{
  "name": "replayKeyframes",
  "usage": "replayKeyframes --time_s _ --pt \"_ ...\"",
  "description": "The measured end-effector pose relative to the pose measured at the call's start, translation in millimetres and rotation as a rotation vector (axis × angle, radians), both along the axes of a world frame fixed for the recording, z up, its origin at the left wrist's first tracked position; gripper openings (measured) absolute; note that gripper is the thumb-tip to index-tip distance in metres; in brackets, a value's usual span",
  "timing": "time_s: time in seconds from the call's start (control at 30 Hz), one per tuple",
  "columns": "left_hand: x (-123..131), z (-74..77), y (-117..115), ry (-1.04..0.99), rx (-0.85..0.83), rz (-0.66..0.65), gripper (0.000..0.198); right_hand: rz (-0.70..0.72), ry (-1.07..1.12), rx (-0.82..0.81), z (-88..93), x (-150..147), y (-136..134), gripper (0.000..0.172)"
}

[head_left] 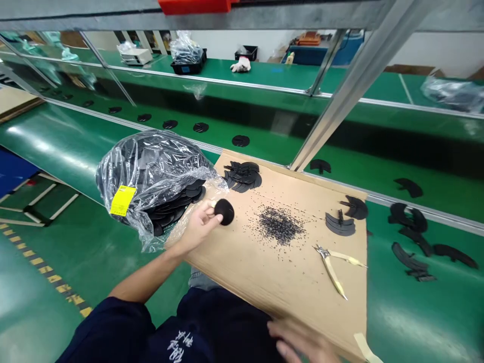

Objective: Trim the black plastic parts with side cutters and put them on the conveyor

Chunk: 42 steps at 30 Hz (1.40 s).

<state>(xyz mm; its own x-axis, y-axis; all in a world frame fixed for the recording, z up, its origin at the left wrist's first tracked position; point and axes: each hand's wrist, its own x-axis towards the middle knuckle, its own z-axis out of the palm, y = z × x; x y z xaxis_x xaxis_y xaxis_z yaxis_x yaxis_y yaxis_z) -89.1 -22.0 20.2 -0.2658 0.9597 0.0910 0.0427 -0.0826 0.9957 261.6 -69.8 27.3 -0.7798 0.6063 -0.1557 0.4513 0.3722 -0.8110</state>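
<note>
My left hand (201, 224) is closed on a round black plastic disc (225, 212) by its edge, over the left side of a cardboard sheet (242, 252). Just beyond it, a clear plastic bag (151, 156) with a yellow label lies on its side, black discs (170, 212) spilling from its mouth. At the near edge of the cardboard, my right hand (302, 343) is partly blurred, its fingers apart and nothing visible in them. Nippers with pale yellow handles (330, 264) lie spread on the cardboard, beside a heap of small black scraps (280, 225).
A pile of black curved parts (244, 176) sits at the cardboard's back edge, others (340, 224) at its right. More black parts (414, 242) lie on the green bench. Black discs (200, 127) line the green belt behind. A slanted metal post (336, 91) rises at the back.
</note>
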Motion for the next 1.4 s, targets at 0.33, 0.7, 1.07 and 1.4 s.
replayKeyframes --time_s 0.33,0.7,1.07,1.4 --pt "38 -15.7 -9 -0.429 -0.151 0.029 0.067 -0.083 -0.173 0.700 6.5 -176 253 0.051" --pt "14 -27.8 -18 -0.370 -0.089 0.180 0.054 0.141 -0.197 0.729 19.8 -206 321 0.025" --pt "30 -3.2 -10 -0.121 0.018 0.136 0.037 -0.526 0.619 -0.885 12.5 -120 155 0.023" --pt "74 8.4 -1 0.082 0.093 -0.019 0.025 -0.719 0.832 -1.091 14.8 -83 62 0.049"
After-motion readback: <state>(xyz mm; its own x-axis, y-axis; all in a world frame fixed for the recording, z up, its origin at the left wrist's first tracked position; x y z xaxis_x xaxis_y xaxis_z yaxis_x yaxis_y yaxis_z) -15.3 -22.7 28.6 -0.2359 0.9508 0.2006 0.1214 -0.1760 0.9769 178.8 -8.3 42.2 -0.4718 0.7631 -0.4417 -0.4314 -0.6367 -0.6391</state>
